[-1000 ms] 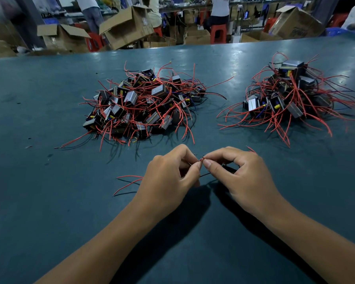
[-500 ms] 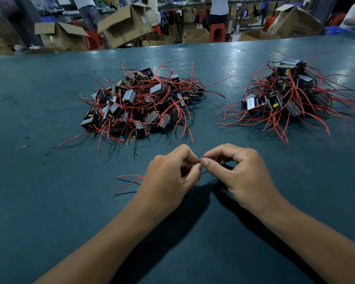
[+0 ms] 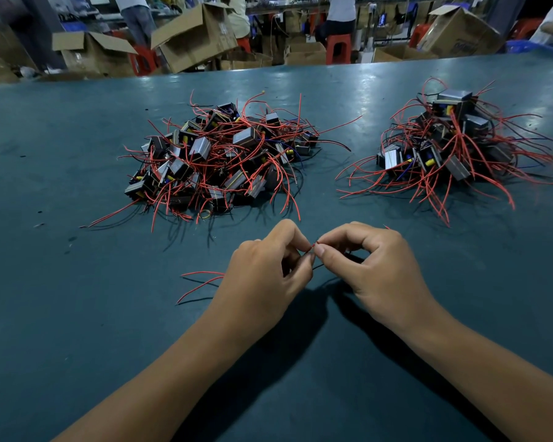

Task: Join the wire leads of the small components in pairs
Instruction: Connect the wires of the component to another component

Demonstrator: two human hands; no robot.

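Both hands meet thumb to forefinger over the table (image 3: 61,314): the left hand (image 3: 265,275) and the right hand (image 3: 377,272) each pinch the tip of a red wire (image 3: 313,246) between them. More red wire (image 3: 201,280) trails out to the left of the left hand. Beyond the hands lie two heaps of small wired parts, one heap (image 3: 224,161) ahead of the left hand, the other heap (image 3: 450,145) ahead and to the right of the right hand.

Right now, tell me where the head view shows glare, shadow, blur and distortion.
Head view: pale glare streaks the far part of the green table; dark shadows fall beneath the left hand and the right hand; the cardboard boxes and the people behind are soft; the table's far edge bows, wide-angle distortion; both piles of components are sharp, but the pinched wire ends are too small to resolve.
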